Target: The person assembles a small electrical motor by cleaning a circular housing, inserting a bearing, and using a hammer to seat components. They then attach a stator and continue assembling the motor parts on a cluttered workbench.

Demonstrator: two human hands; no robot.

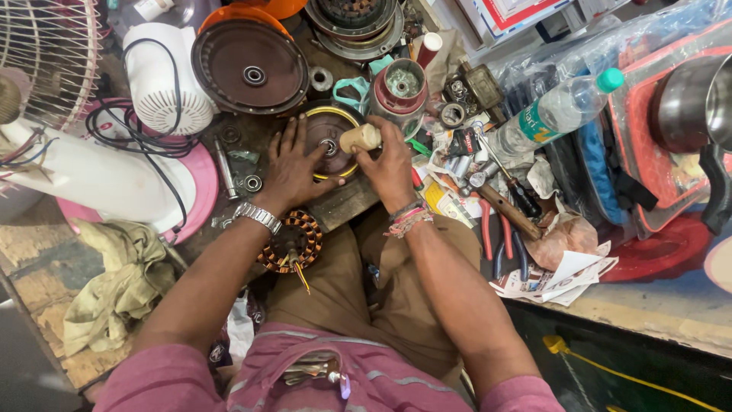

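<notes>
My left hand (293,168) lies flat on a round dark-brown motor cover with a yellow rim (333,124), holding it down on the bench. My right hand (390,164) grips a tool with a pale wooden handle (360,138), its tip at the bearing hole in the middle of the cover. A wound copper stator (293,244) rests under my left wrist, which wears a metal watch.
A larger brown motor cover (250,67) leans behind, next to a white fan housing (166,76) with a black cable. To the right lie a hammer (499,200), red-handled pliers (488,233), sockets, a plastic water bottle (553,114) and papers. A fan grille (49,57) stands far left; rags lie lower left.
</notes>
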